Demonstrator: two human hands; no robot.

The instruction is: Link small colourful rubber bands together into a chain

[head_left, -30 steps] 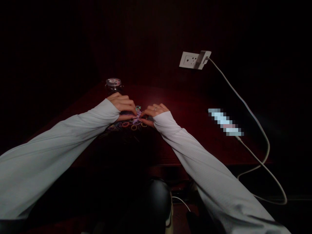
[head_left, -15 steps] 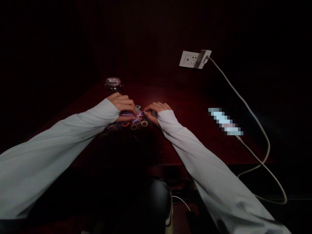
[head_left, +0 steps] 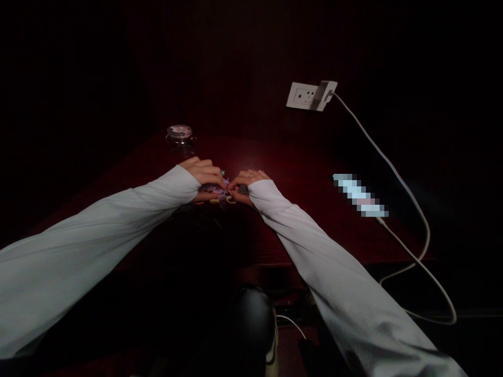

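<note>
A small pile of coloured hair ties, mostly purple with some yellow and green, lies on the dark red table under my fingers. My left hand reaches over the pile from the left, thumb and fingers drawn into a pinch. From the right, my right hand, with a ring on one finger, pinches too. The fingertips of both hands nearly meet above the pile's right side. Whatever lies between them is too small and dark to make out. Behind my left hand stands a clear lidded jar.
A phone with a blurred screen lies at the right on the table. Its white cable loops over the table edge and up to a charger in the wall socket. My knee is below the front edge.
Both hands have come closer together over the hair ties, and the fingertips now almost touch. My left hand has moved right and slightly down, covering more of the pile. The view has shifted slightly.
</note>
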